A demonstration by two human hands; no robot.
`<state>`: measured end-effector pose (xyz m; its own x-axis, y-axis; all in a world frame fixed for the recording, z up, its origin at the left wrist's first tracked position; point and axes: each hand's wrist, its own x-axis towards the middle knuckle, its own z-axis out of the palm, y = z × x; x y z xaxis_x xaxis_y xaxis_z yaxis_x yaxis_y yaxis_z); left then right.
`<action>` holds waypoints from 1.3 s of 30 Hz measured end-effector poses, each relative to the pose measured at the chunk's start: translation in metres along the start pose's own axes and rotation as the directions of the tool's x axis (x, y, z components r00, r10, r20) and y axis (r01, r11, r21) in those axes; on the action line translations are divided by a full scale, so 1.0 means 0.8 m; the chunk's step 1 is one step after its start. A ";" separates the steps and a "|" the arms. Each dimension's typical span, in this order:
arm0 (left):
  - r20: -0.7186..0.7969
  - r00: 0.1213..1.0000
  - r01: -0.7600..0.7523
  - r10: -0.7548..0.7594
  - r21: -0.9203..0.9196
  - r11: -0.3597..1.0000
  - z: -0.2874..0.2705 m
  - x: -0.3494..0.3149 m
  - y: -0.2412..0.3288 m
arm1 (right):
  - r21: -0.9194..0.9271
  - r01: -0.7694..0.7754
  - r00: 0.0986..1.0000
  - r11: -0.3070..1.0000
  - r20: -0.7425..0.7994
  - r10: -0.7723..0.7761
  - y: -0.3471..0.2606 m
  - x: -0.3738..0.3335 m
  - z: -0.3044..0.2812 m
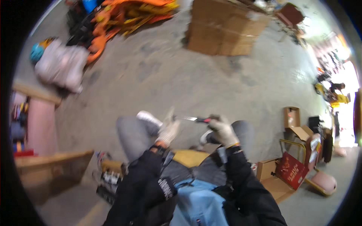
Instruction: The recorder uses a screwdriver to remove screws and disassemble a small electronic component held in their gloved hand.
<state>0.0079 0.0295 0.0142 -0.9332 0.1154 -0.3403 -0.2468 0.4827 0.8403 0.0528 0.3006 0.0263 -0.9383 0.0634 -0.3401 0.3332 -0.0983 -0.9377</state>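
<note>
Both my hands wear pale knit gloves and meet over the floor between my bent knees. My right hand [225, 132] is closed around the black and red handle of a slim hand tool [191, 118]. Its narrow silvery blade points left; blur hides whether it is a knife or a screwdriver. My left hand [168, 130] is at the blade's far end, with one finger stretched upward. A small dark bit shows at its fingertips, too blurred to name. Just below my hands, a yellow surface [191, 158] shows between my legs.
A wooden board [56, 160] stands at my left, beside small boxes and cans [109, 177]. Open cardboard boxes [269, 173] and a tipped chair [323, 182] are at my right. Farther off are a large carton [226, 30], an orange and yellow heap [132, 15] and a whitish bag [62, 66].
</note>
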 end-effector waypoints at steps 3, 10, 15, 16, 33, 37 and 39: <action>-0.031 0.995 0.097 -0.097 -0.004 0.995 0.005 0.005 -0.012 | 0.265 -0.153 0.988 0.952 0.042 0.147 0.000 0.006 -0.001; -0.108 0.994 0.030 -0.026 0.037 0.999 -0.008 -0.002 -0.025 | -0.171 -0.340 0.937 0.925 0.019 0.348 -0.034 0.003 0.027; -0.051 0.994 0.101 -0.101 -0.002 0.995 -0.009 -0.004 -0.018 | 0.064 -0.162 0.987 0.985 -0.004 0.163 0.000 0.004 0.027; -0.031 0.996 0.077 -0.078 -0.017 0.997 -0.010 -0.004 -0.019 | 0.177 -0.156 0.985 0.972 -0.050 0.168 -0.004 0.002 0.034; -0.132 0.986 -0.076 0.098 0.161 0.984 0.008 0.002 -0.040 | 0.353 -0.098 0.993 0.930 -0.030 0.116 0.001 0.010 0.019; -0.017 0.998 0.069 -0.068 0.072 0.995 -0.005 0.001 -0.021 | 0.219 -0.189 0.979 0.957 -0.030 0.200 -0.016 0.004 0.033; 0.044 0.990 0.133 -0.135 0.034 0.990 -0.007 0.003 -0.022 | -0.044 -0.283 0.959 0.958 -0.004 0.283 -0.016 0.008 0.023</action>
<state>0.0088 0.0161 0.0008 -0.8789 0.0877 -0.4688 -0.3600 0.5229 0.7727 0.0409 0.2837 0.0371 -0.8054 0.0370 -0.5916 0.5886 -0.0685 -0.8055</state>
